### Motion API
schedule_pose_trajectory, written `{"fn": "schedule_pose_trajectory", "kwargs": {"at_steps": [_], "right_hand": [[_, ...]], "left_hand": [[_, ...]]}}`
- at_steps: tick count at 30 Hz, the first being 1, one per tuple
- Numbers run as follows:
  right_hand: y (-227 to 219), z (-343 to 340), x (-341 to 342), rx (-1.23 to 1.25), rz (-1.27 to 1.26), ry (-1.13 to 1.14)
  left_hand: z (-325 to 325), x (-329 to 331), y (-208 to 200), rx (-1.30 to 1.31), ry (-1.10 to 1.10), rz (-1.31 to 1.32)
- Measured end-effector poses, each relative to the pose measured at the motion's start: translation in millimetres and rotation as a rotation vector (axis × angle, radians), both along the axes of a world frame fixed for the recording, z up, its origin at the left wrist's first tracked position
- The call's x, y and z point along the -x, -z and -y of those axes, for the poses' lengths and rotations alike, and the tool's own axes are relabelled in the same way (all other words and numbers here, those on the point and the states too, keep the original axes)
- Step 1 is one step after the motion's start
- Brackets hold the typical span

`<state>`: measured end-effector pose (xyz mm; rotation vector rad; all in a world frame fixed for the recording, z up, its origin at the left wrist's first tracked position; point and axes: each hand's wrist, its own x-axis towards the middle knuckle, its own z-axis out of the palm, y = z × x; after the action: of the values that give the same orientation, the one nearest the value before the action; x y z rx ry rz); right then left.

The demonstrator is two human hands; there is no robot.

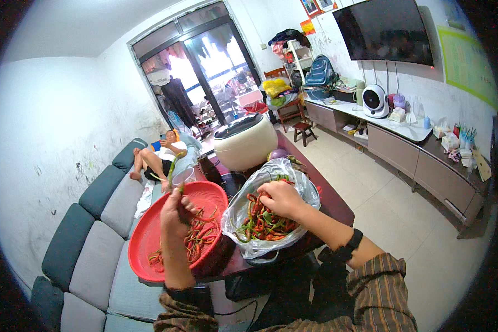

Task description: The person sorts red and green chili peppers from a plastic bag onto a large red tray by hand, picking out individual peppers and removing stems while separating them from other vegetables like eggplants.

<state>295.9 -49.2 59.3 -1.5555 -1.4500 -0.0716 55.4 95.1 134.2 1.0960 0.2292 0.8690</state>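
My left hand (pixel 177 213) is raised over a red plastic basket (pixel 144 243), its fingers closed round a long green chili pepper (pixel 172 169) that points upward. Red chili peppers (pixel 202 235) with green stems lie in the basket below. On the right, my right hand (pixel 285 199) reaches into a pile of red and green chili peppers (pixel 265 224). Its fingers are curled down and closed on peppers at the top of the pile; the fingertips are partly hidden. A clear plastic bag (pixel 238 213) lines the container around this pile.
Both containers stand on a dark red table (pixel 337 207). Behind them are a cream rounded appliance (pixel 246 145) and a purple round vegetable (pixel 278 154). A clear tub (pixel 183 177) sits beyond the basket. Along the left runs a grey sofa (pixel 88 252), where a person (pixel 166 152) reclines.
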Motion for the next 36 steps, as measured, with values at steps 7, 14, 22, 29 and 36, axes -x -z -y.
{"fn": "schedule_pose_trajectory", "kwargs": {"at_steps": [7,14,22,29,36], "right_hand": [[-18,-32,21,0.436,0.450,0.081],[-19,9,2,0.333,0.413,0.017],[-56,59,-6,0.221,0.185,0.017],[-65,65,-9,0.357,-0.360,-0.125],[-72,65,-9,0.293,-0.802,-0.394]], "left_hand": [[-85,68,38,-1.380,-1.202,-1.037],[43,-17,36,-1.096,-0.351,-0.679],[78,-92,41,-1.373,-0.076,-0.448],[76,-122,47,-1.449,-0.196,-0.396],[56,-116,52,-0.916,-0.143,-0.383]]}}
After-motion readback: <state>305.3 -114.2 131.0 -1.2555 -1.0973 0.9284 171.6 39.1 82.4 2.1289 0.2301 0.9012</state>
